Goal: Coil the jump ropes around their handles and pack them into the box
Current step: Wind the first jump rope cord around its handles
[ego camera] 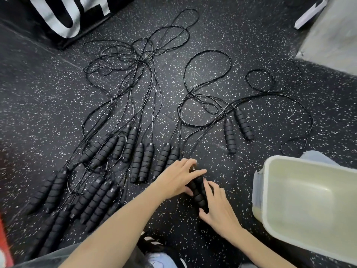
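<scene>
On the black speckled rubber floor (241, 45), our left hand (173, 178) and right hand (218, 206) grasp a pair of black ribbed foam handles (199, 192); the empty white plastic box (286, 227) sits right of our fingers (210, 187). Foam grips well; the thin cord looks springy, so hold mid-handle

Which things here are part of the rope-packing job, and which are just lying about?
Job:
- handle pair held by left hand and right hand
- loose jump ropes
- box

Lying about:
- black-and-white banner
- grey slab
</scene>
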